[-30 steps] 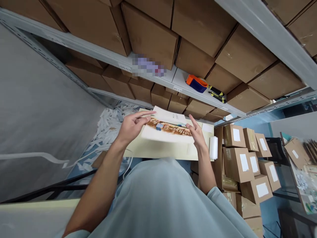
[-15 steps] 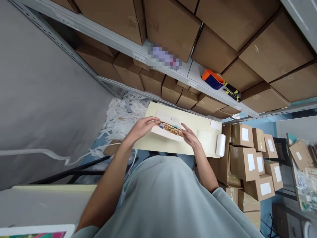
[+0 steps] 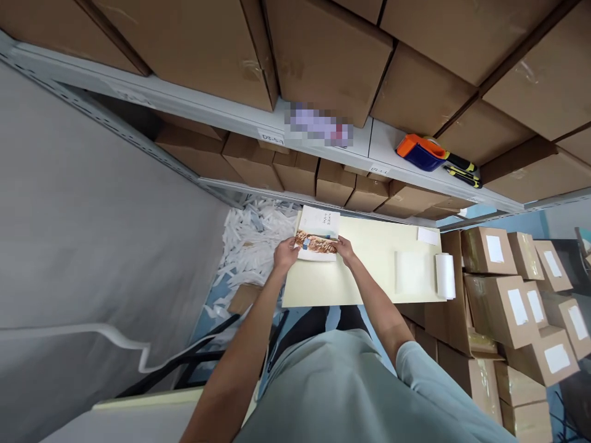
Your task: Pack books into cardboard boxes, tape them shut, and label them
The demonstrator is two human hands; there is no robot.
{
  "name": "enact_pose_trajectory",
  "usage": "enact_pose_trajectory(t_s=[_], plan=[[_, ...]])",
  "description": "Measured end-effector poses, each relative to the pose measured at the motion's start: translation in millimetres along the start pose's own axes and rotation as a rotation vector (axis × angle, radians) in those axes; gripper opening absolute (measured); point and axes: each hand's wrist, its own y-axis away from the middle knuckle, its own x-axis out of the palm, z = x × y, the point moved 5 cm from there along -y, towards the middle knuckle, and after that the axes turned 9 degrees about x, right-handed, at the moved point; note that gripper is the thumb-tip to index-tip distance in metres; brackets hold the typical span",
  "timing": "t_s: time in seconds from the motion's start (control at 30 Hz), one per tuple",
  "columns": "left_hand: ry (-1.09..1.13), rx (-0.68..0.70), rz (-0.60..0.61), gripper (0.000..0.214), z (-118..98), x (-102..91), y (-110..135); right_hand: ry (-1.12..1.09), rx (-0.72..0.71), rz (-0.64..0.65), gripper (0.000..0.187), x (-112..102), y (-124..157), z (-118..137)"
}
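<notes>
A book [image 3: 322, 220] with a white cover, dark vertical lettering and a brown picture band is at the left end of the pale yellow table [image 3: 360, 277], cover facing up. My left hand [image 3: 287, 253] grips its left edge near the lower corner. On the opposite edge, my right hand [image 3: 344, 248] is closed with the thumb over the cover. Whether the book rests on the tabletop or is held just above it, I cannot tell.
A white roll [image 3: 446, 275], partly unrolled, and a white card [image 3: 428, 235] lie at the table's right end. Shredded paper [image 3: 252, 240] covers the floor on the left. Cartons [image 3: 492, 295] are stacked at right. Ahead, a shelf [image 3: 244, 123] carries boxes, a tape dispenser [image 3: 421, 152] and cutters [image 3: 463, 175].
The book has gone from tilted and seen edge-on to lying flatter, its cover in full view. Both hands have shifted toward the table's left end with it. The camera view has also moved.
</notes>
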Motion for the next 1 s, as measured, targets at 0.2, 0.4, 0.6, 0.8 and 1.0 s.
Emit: enact_pose_trajectory(t_s=[0.2,0.4,0.6,0.8,1.0], plan=[[-0.088,-0.001,-0.101,0.042,14.2,2.6,16.9,-0.042,-0.038,-0.042,0.039,-19.2,4.6,-20.3],[-0.119,0.080,-0.035,0.046,-4.3,62.6,78.3,-0.022,-0.139,-0.178,0.038,-132.0,66.1,-58.1],[-0.092,0.196,0.363,0.039,-62.1,231.1,155.8,0.184,-0.248,-0.574,0.047,-302.4,130.2,-65.0],[-0.180,0.228,0.416,0.045,-102.7,341.7,177.5,0.478,-0.194,-0.814,0.078,-441.2,142.5,-55.5],[-0.273,0.166,0.370,0.039,-119.0,402.7,159.4,0.724,-0.058,-0.837,0.100,-505.2,117.1,-71.4]])
